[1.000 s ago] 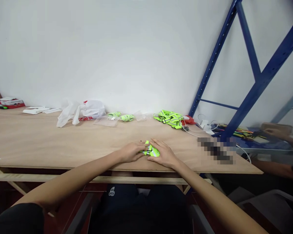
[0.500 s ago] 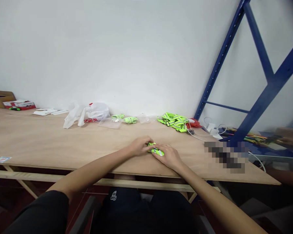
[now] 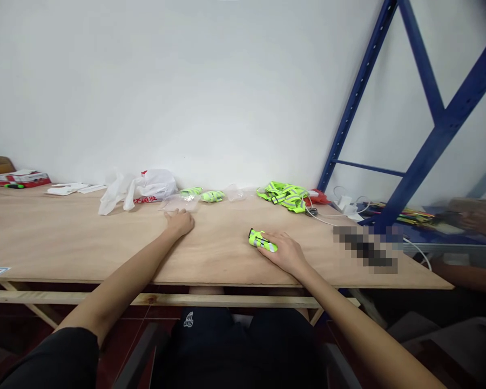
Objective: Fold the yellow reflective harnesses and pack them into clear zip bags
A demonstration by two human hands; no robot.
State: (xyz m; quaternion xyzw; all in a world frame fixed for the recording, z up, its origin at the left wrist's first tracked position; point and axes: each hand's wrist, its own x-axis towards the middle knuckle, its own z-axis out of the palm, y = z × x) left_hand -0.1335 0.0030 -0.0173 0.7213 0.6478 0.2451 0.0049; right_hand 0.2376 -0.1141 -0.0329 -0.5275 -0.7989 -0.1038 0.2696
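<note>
My right hand (image 3: 285, 252) is closed around one end of a rolled-up neon-yellow reflective vest (image 3: 263, 241). The roll has grey stripes and a black edge, and it rests on the table. My left hand (image 3: 180, 222) is stretched out at the near edge of a clear plastic bag (image 3: 180, 203), thumb apart from the fingers. Its fingertips seem to touch the bag, but the contact is partly hidden. Behind the bag sit two more neon rolls, a left one (image 3: 191, 191) and a right one (image 3: 213, 196).
A loose neon reflective vest (image 3: 285, 195) lies near the wall, beside a red item (image 3: 319, 197) and white cables. White plastic bags (image 3: 156, 185) and papers (image 3: 71, 188) are to the left. A blue metal frame (image 3: 413, 162) stands right; another person's arm (image 3: 465, 275) shows at the far right.
My left hand has let go of the neon roll and moved left and forward to the clear bag. My right hand stays on the roll. The view has shifted slightly.
</note>
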